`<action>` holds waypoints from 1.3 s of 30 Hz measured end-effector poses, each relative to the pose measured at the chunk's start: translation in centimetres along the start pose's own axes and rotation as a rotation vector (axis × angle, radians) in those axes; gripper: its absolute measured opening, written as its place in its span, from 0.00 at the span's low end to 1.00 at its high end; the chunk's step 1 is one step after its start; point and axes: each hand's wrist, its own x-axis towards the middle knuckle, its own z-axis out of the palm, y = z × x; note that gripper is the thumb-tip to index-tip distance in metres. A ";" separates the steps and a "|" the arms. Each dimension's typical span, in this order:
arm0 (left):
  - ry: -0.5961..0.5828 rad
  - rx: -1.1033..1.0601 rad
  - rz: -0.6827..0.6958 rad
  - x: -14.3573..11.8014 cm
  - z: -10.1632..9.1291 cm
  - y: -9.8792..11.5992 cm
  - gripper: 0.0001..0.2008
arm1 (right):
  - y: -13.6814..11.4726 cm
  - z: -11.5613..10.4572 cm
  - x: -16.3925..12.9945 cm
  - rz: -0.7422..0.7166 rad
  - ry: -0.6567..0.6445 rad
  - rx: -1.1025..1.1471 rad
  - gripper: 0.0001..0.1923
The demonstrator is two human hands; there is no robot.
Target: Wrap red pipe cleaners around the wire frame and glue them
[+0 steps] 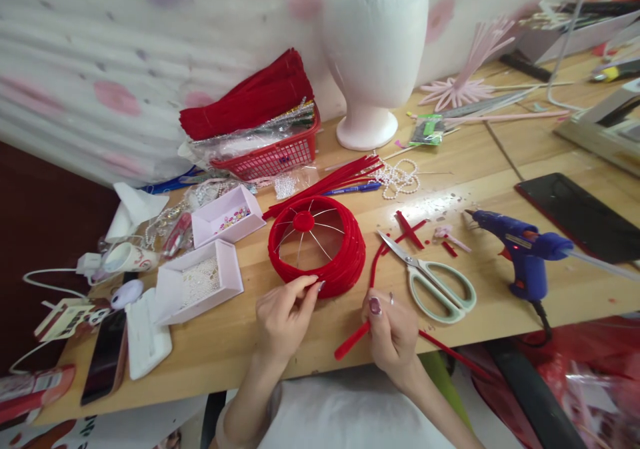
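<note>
A round red frame (356, 255) wound with fuzzy pipe cleaner lies on the table, with bare wires running to a small red disc (303, 221) in its opening. At its front edge my left hand (286, 315) is closed, thumb and forefinger pinching the wound side. To the right of it, my right hand (393, 332) is wrapped round a red pipe cleaner (354, 341); lengths of red stick out on both sides of the fist and up toward the table. White-handled scissors (434, 277) lie half open just beyond that hand, blades over cut red pieces (411, 229).
A blue glue gun (523, 242) and a black tablet (580, 215) lie at right. White boxes hold beads (200, 281) and coloured gems (234, 217). Behind stand a red basket (280, 157) and white foam head (377, 55). Phone (104, 355) at left.
</note>
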 end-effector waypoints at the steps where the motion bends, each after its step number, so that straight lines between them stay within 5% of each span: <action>1: -0.007 -0.009 -0.022 0.0 0.1 -0.1 0.03 | 0.0 0.0 0.0 0.000 -0.001 0.002 0.22; 13: -0.071 -0.154 -0.258 -1.8 -0.4 -0.4 0.12 | 0.1 0.1 0.0 -0.010 -0.004 0.029 0.21; 21: 0.209 -0.069 -0.255 -1.1 -6.2 -2.3 0.24 | -0.2 0.4 0.2 -0.055 0.010 0.035 0.21; 23: 0.294 -0.005 -0.203 -0.4 -7.3 -3.0 0.20 | -0.2 0.5 0.3 -0.070 0.025 0.038 0.21; 25: 0.336 0.077 -0.122 0.4 -7.6 -3.3 0.06 | -0.3 0.4 0.2 -0.086 0.039 0.040 0.20; 26: 0.322 0.126 -0.070 0.9 -7.5 -3.1 0.07 | -0.3 0.4 0.2 -0.095 0.046 0.042 0.20; 29: 0.161 0.271 0.124 2.2 -5.7 -1.5 0.32 | -0.4 0.1 -0.2 -0.137 0.076 0.059 0.19; 32: -0.018 0.335 0.299 3.4 -2.4 0.9 0.16 | -0.4 -0.1 -0.5 -0.189 0.105 0.090 0.18; 35: -0.099 0.450 0.410 4.1 0.4 2.4 0.13 | -0.4 0.0 -0.6 -0.222 0.128 0.107 0.17; 37: -0.159 0.380 0.470 4.3 0.9 2.6 0.06 | -0.4 0.1 -0.4 -0.243 0.140 0.111 0.17; 39: -0.224 0.195 0.527 4.5 0.6 2.5 0.11 | -0.3 0.1 -0.3 -0.265 0.141 0.116 0.17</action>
